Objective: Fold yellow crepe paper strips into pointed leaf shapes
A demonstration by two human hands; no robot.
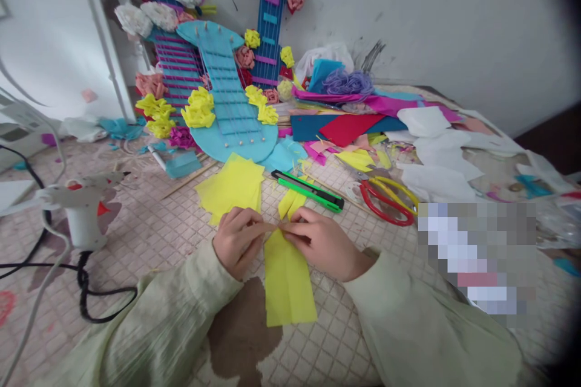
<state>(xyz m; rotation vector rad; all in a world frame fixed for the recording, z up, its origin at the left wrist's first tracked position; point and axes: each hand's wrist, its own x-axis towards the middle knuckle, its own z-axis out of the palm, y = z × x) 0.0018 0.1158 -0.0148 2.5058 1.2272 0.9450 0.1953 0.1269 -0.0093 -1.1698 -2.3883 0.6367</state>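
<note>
A strip of yellow tissue paper [290, 290] is gathered at its middle, pinched between the fingertips of my left hand [242, 239] and my right hand [324, 239]. Its lower part fans out flat toward me with fold lines, and the upper part lies folded beyond my fingers. Both hands are closed, thumbs and forefingers meeting at the pinch. Past my left hand lies a stack of yellow sheets [233, 184]. Just beyond my right hand rests a green and black utility knife [308, 189].
A white glue gun [79, 208] with cords lies at left. Red-and-yellow-handled scissors [388, 199] are at right. Behind stand a light blue guitar-shaped craft [224, 91] and a dark blue one [271, 18], with paper flowers. White sheets [438, 157] and purple yarn [347, 83] lie at the back right.
</note>
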